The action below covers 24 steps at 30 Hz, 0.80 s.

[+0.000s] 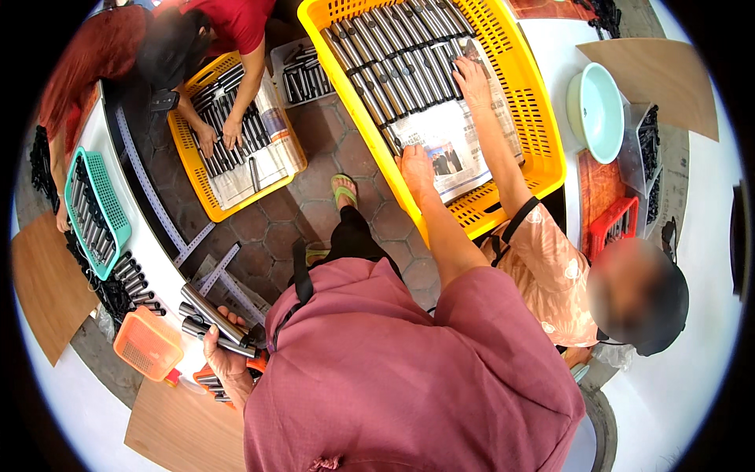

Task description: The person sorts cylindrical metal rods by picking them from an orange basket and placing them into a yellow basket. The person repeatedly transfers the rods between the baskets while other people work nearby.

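Observation:
My left hand is low on the left, shut around a bundle of several grey metal tubes. My right hand reaches forward into a big yellow crate, fingers spread flat on the newspaper that lines it, at the near end of a row of metal tubes. A co-worker in a peach flowered shirt, on my right, rests a hand on the tubes farther back in the same crate.
A second yellow crate with tubes and newspaper lies at the left, where a person in red works. A teal basket of tubes, an orange basket, a pale green bowl and a red basket stand around.

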Each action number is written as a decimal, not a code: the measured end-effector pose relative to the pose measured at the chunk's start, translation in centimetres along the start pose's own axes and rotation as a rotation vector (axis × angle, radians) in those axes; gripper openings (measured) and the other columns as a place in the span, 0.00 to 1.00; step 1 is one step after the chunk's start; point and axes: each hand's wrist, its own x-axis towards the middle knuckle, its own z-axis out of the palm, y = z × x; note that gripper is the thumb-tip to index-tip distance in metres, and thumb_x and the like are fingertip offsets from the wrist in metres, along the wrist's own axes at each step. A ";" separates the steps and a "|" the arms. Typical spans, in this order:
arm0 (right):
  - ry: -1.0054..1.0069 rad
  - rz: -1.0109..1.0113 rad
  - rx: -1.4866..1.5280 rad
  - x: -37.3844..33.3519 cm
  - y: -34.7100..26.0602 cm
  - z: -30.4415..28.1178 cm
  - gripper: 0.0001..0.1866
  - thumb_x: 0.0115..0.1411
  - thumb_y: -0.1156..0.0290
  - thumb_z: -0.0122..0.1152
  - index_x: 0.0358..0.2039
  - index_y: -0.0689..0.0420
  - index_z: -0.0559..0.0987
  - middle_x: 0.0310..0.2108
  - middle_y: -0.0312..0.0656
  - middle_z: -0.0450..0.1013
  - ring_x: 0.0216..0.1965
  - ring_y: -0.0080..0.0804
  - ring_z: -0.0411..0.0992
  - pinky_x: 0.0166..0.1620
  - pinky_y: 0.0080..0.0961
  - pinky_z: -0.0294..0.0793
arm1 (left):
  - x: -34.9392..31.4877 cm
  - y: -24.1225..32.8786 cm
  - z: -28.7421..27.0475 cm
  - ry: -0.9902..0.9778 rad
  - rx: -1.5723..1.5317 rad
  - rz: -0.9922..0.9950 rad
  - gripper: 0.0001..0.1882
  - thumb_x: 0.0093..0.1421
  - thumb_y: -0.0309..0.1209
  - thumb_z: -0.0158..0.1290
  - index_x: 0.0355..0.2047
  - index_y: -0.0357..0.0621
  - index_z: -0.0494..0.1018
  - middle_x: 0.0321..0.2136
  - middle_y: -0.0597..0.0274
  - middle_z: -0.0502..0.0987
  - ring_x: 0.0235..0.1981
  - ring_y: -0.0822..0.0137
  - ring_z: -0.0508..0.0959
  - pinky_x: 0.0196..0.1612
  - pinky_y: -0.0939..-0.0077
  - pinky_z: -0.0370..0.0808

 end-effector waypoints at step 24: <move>0.345 0.079 0.367 1.0 -2.6 -5.4 0.16 0.61 0.62 0.60 0.41 0.62 0.73 0.37 0.50 0.69 0.36 0.44 0.70 0.40 0.37 0.71 | -0.2 -0.7 0.3 0.118 0.132 0.045 0.25 0.51 0.29 0.58 0.48 0.29 0.68 0.39 0.52 0.75 0.39 0.58 0.77 0.46 0.61 0.77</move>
